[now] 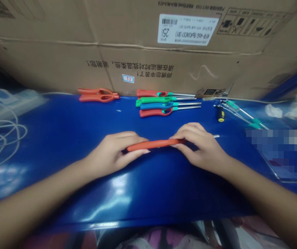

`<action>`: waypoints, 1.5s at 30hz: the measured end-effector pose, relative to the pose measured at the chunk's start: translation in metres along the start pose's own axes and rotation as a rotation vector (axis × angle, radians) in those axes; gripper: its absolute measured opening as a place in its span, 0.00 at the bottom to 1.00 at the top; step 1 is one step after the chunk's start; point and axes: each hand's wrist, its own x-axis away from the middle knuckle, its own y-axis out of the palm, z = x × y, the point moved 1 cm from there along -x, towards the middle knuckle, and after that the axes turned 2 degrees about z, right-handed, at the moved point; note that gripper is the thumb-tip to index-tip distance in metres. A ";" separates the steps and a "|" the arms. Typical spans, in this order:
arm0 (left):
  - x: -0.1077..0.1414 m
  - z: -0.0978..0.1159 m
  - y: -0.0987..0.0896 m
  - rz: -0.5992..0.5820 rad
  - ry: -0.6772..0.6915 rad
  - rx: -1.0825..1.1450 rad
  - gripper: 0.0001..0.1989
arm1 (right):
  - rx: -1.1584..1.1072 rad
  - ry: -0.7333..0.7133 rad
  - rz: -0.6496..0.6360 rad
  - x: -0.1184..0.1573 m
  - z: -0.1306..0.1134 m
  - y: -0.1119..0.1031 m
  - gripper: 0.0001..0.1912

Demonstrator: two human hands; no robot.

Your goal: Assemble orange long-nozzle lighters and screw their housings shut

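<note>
Ok, we've glossy blue tabletop (127, 193) across ctr/btm of frame, creased matte cardboard box (138, 34) up top; mid-frame, our L hand (119, 148) & R hand (197, 143), both closed, grip opp. ends of a smooth, slim, slightly curved orange handle (155, 144).

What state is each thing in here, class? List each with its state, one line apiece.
Orange handle: held between both hands, off to neither side
Left hand: closed on its left end
Right hand: closed on its right end
Blue-handled piece: lying, metal rod pointing right
White cable: loosely looped
Cardboard box: print upside down
White tissue: crumpled
</note>
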 end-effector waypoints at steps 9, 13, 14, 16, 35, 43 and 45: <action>0.008 0.007 0.013 -0.163 -0.015 -0.169 0.17 | 0.064 -0.021 -0.009 0.002 -0.007 0.006 0.03; 0.007 0.004 0.013 -0.239 -0.069 -0.152 0.16 | 0.115 0.001 -0.099 -0.003 -0.005 0.006 0.04; 0.007 0.002 0.012 -0.233 -0.077 -0.143 0.16 | 0.133 0.004 -0.105 -0.003 -0.003 0.005 0.05; 0.006 0.000 0.009 -0.208 -0.075 -0.126 0.15 | 0.156 -0.002 -0.096 -0.003 0.001 0.003 0.04; -0.003 -0.021 -0.021 -0.186 0.014 -0.214 0.15 | 0.359 0.029 -0.077 0.000 0.035 -0.022 0.15; 0.000 -0.018 -0.016 -0.171 0.049 -0.201 0.15 | 0.274 -0.083 -0.044 -0.001 0.025 -0.018 0.05; 0.002 -0.014 -0.011 -0.179 0.059 -0.162 0.14 | 0.247 -0.136 -0.072 0.000 0.017 -0.011 0.06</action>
